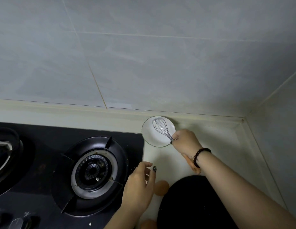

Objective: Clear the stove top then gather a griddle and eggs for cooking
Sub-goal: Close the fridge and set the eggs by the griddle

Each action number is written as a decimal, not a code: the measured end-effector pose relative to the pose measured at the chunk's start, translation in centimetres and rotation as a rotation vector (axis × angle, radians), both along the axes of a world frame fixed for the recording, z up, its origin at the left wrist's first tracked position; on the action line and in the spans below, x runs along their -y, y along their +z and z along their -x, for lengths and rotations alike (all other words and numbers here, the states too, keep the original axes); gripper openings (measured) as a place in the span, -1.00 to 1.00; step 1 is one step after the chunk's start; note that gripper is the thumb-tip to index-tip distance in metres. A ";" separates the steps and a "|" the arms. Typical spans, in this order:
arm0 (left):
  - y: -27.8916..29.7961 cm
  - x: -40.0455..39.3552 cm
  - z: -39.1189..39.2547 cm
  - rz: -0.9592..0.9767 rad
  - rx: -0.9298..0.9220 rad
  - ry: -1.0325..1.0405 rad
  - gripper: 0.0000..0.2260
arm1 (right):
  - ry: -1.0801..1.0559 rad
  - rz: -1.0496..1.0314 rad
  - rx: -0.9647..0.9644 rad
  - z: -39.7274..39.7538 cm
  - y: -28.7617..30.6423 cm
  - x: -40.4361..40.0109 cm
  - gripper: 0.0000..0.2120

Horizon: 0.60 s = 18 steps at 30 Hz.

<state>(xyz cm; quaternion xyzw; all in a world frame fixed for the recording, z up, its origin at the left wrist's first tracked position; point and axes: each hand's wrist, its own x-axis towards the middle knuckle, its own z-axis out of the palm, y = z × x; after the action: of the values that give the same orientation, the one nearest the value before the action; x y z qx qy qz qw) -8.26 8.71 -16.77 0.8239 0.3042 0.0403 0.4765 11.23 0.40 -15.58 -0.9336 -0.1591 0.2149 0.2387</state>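
Brown egg [161,187] lies just beside the left hand [139,184] fingers.

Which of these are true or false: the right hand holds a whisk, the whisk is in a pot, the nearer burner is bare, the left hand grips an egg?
1. The right hand holds the whisk. True.
2. The whisk sits in a pot. False: its wires lie over a white plate.
3. The nearer burner is bare. True.
4. The left hand grips an egg. False: it hovers open beside it.
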 end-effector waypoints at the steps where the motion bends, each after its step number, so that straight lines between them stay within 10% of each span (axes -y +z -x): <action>1: -0.3 -0.1 0.7 0.012 -0.019 0.014 -0.92 | 0.040 0.051 0.007 -0.4 0.0 0.0 -0.80; 18: -1.2 -1.7 3.1 0.019 -0.041 0.026 -0.82 | 0.158 0.107 0.244 -1.8 0.8 0.7 -0.91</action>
<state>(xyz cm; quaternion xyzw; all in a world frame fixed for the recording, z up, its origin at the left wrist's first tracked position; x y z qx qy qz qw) -11.34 10.42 -18.00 0.8158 0.3250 0.0269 0.4776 13.07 -0.27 -14.80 -0.9487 -0.2484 0.1262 0.1496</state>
